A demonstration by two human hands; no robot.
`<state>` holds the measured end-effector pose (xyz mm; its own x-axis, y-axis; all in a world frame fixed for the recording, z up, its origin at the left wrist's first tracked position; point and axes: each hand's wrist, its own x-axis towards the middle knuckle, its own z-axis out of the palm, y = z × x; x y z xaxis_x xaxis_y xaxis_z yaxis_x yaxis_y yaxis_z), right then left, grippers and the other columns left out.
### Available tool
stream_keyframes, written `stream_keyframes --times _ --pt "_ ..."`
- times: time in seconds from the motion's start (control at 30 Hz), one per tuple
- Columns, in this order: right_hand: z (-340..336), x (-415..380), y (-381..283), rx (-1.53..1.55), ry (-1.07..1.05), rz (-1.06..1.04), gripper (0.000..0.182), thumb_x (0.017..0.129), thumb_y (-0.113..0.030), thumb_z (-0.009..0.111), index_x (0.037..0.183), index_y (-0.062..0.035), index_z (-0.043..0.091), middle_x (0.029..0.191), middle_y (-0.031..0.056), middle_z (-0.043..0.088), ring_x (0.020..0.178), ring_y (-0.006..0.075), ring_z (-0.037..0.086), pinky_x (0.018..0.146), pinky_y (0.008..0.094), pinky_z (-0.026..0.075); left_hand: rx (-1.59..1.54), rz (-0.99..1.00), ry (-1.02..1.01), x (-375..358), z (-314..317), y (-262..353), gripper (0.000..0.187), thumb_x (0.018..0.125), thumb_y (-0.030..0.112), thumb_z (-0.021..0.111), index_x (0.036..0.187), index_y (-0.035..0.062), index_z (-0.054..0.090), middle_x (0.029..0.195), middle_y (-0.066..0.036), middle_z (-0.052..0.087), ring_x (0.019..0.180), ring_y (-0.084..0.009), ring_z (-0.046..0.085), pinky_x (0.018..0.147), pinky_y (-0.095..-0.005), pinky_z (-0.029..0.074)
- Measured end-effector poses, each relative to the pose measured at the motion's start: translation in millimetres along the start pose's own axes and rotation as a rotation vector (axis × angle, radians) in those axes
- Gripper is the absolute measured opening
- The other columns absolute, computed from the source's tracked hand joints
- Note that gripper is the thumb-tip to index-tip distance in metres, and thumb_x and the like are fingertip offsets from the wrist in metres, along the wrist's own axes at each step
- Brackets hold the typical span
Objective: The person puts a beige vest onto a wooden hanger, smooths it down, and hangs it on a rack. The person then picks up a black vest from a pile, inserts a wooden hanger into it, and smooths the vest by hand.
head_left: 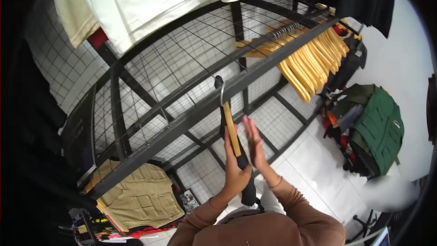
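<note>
A light wooden hanger (232, 130) hangs by its metal hook from the front bar of the black rack, seen nearly edge-on. A black garment (248, 193) drapes from it, narrow from this side. My left hand (236, 173) lies along the garment's left side, fingers pointing up beside the hanger. Its thumb crosses over the garment's near edge, so the cloth sits between thumb and fingers. To the right of the garment, my right hand (256, 148) is raised with its fingers straight and its palm turned towards the cloth. It holds nothing.
Several empty wooden hangers (314, 61) hang farther right on the black metal rack (177, 130). White garments (150, 4) hang above. A beige vest (141, 191) is at lower left. A green vest (380, 125) hangs at right, above the tiled floor (305, 164).
</note>
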<state>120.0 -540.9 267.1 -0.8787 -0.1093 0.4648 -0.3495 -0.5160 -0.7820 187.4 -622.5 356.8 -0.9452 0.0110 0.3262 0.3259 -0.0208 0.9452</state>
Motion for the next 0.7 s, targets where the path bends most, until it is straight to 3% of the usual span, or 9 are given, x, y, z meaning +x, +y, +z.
stream_keyframes --times 0.07,0.27,0.33,0.4,0.47,0.53,0.6,0.7 --pt "16 -36 -10 -0.173 -0.147 0.110 0.069 0.096 -0.050 0.029 0.145 -0.0036 0.014 0.151 0.0150 0.015 0.140 0.0234 0.011 0.113 0.0364 0.006 -0.022 0.032 -0.037 -1 -3 1 0.097 0.058 -0.013 0.042 0.144 0.0019 0.000 0.150 -0.014 0.018 0.137 -0.0256 0.019 0.110 -0.0330 0.017" --pt "-32 -214 224 -0.629 -0.145 0.447 0.069 0.094 -0.047 0.038 0.145 -0.0043 0.018 0.150 0.0177 0.019 0.138 0.0307 0.020 0.110 0.0496 0.012 0.052 -0.077 -0.121 -8 -18 19 0.097 0.056 -0.011 0.042 0.144 0.0015 0.003 0.150 -0.015 0.018 0.137 -0.0263 0.019 0.111 -0.0349 0.015" --pt "-61 -256 258 -0.610 -0.260 0.775 0.067 0.094 -0.045 0.039 0.145 -0.0055 0.019 0.148 0.0195 0.020 0.136 0.0342 0.023 0.107 0.0554 0.018 0.077 -0.075 -0.153 -3 -21 23 0.097 0.056 -0.010 0.043 0.144 0.0015 0.004 0.150 -0.015 0.018 0.137 -0.0264 0.019 0.111 -0.0352 0.015" --pt "-54 -223 230 -0.876 0.014 0.934 0.066 0.095 -0.046 0.038 0.144 -0.0063 0.020 0.148 0.0204 0.022 0.135 0.0352 0.024 0.106 0.0512 0.024 0.033 -0.121 -0.181 -5 -27 27 0.097 0.057 -0.009 0.044 0.144 0.0020 0.002 0.150 -0.018 0.014 0.138 -0.0273 0.015 0.112 -0.0370 0.011" --pt "-50 -167 189 -0.624 0.247 0.490 0.068 0.094 -0.049 0.037 0.144 -0.0060 0.020 0.147 0.0199 0.023 0.136 0.0352 0.023 0.109 0.0442 0.021 0.013 -0.192 -0.216 -6 -32 27 0.098 0.058 -0.009 0.045 0.144 0.0023 0.001 0.150 -0.019 0.013 0.139 -0.0278 0.013 0.112 -0.0379 0.009" --pt "-29 -110 126 -0.191 0.220 0.318 0.070 0.095 -0.053 0.028 0.146 -0.0060 0.015 0.151 0.0168 0.016 0.140 0.0294 0.012 0.111 0.0339 0.014 -0.058 -0.247 -0.145 -8 -34 24 0.100 0.056 -0.005 0.049 0.144 0.0010 0.000 0.150 -0.020 0.012 0.139 -0.0271 0.013 0.112 -0.0375 0.008" --pt "-6 -82 92 -0.147 0.145 0.087 0.066 0.096 -0.050 0.030 0.145 -0.0070 0.019 0.151 0.0159 0.015 0.139 0.0331 0.014 0.110 0.0440 0.014 -0.090 -0.308 -0.124 -10 -34 23 0.101 0.055 -0.003 0.050 0.143 0.0003 0.000 0.150 -0.020 0.012 0.139 -0.0267 0.013 0.112 -0.0373 0.007" --pt "6 -108 126 -0.347 0.153 0.263 0.065 0.095 -0.051 0.028 0.146 -0.0110 0.018 0.152 0.0140 0.012 0.140 0.0325 0.011 0.109 0.0505 0.013 0.084 -0.238 -0.130 -10 -28 23 0.103 0.048 0.007 0.049 0.143 -0.0025 0.009 0.150 -0.020 0.015 0.138 -0.0300 0.016 0.113 -0.0377 0.012"
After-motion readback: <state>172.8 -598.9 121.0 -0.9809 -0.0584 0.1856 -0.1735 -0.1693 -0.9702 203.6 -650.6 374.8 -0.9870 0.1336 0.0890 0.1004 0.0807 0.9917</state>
